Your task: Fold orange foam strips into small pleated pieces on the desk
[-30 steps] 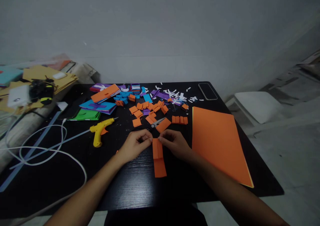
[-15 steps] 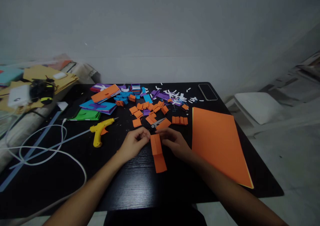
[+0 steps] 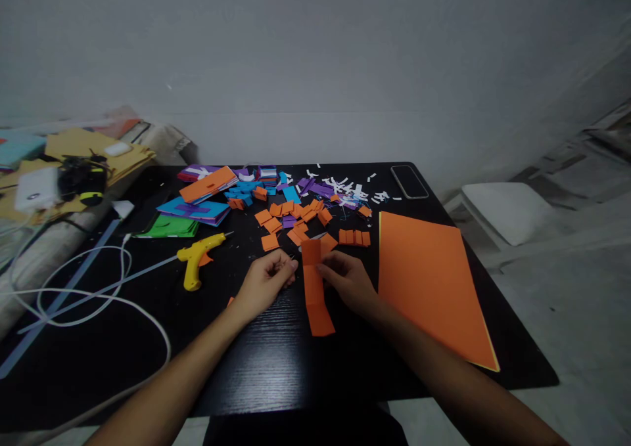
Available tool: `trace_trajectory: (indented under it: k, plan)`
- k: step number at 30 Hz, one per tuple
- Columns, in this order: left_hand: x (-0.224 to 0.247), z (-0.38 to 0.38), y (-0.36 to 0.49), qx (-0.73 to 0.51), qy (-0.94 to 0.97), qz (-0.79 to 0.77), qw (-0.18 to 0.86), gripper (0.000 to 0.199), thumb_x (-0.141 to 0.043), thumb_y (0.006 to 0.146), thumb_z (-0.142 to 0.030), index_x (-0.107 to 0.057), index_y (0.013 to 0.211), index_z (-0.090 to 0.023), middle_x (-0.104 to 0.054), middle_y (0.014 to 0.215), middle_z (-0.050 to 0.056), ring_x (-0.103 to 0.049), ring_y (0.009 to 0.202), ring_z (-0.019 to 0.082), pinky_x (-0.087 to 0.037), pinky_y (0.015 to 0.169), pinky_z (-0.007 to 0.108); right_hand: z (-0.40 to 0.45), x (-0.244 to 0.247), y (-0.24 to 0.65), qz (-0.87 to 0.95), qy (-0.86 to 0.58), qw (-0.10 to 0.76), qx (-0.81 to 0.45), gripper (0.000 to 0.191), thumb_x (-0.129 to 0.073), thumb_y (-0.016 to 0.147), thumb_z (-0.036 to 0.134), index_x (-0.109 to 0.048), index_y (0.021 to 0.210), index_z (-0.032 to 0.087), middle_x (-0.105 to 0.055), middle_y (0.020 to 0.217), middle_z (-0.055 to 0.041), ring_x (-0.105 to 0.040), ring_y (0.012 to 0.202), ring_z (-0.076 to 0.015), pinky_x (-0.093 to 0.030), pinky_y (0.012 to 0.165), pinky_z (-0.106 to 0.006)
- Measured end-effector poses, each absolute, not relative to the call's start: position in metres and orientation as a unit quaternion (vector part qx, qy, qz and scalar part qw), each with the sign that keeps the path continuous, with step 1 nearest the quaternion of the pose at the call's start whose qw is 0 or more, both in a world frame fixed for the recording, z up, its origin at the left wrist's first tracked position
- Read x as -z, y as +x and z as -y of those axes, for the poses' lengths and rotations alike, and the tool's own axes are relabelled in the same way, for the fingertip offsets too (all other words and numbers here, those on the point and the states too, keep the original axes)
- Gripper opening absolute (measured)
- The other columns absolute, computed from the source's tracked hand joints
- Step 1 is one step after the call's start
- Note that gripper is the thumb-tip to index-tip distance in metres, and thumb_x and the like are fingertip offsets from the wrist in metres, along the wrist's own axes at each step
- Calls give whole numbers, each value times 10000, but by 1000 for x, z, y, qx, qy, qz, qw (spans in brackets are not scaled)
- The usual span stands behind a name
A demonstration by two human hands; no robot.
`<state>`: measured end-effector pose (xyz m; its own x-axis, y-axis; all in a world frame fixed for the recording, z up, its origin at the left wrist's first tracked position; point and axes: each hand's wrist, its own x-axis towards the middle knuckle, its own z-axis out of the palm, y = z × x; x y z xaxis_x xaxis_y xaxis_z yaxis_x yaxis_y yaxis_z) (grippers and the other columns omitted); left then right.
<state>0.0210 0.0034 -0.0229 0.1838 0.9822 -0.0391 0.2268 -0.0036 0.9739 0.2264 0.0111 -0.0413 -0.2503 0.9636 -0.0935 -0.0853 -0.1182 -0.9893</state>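
Note:
A creased orange paper strip [image 3: 314, 288] stands at a slant in front of me, its lower end bent toward me. My right hand [image 3: 348, 278] pinches its right edge near the upper part, between thumb and fingers. Just left of the strip, my left hand [image 3: 270, 278] is closed with its fingers curled and thumb against them, apart from the paper; whether anything is inside I cannot tell. Behind the strip lie scissors [image 3: 319, 236], mostly covered. Folded orange paper pieces [image 3: 270, 242] are scattered beyond both hands.
Orange sheets [image 3: 428, 282] lie stacked at right, a phone [image 3: 410, 181] behind them. A yellow glue gun [image 3: 198, 259] and a looping white cable [image 3: 133, 301] are at left. White paper scraps [image 3: 348, 188] and folded coloured papers [image 3: 194, 209] spread along the back.
The strip has unfolded to a longer shape, its upper end now higher and over the scissors. My left hand has come off it; my right hand keeps hold.

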Motion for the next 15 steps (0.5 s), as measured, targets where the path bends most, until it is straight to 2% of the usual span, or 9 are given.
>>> trace_trajectory:
  k: [8, 13, 15]
  plan:
    - [28, -2, 20, -383, 599, -504, 490, 301, -633, 937, -417, -677, 789, -159, -695, 719, 32, -618, 666, 140, -471, 634, 247, -11, 40, 225, 475, -444, 422, -632, 285, -814, 751, 455, -712, 829, 201, -746, 795, -13, -691, 709, -179, -548, 605, -275]
    - [30, 1, 23, -400, 601, -475, 503, 181, -661, 936, -362, -619, 942, -186, -685, 834, 21, -628, 761, 144, -497, 711, 262, -13, 40, 226, 452, -458, 440, -626, 299, -841, 718, 437, -706, 839, 199, -739, 815, -16, -697, 749, -193, -578, 644, -297]
    - [32, 4, 26, -398, 604, -462, 513, 210, -723, 895, -333, -582, 978, -201, -669, 878, 9, -619, 782, 136, -494, 718, 254, -13, 40, 226, 435, -461, 450, -629, 330, -859, 695, 437, -691, 851, 200, -731, 829, -13, -694, 757, -195, -589, 629, -299]
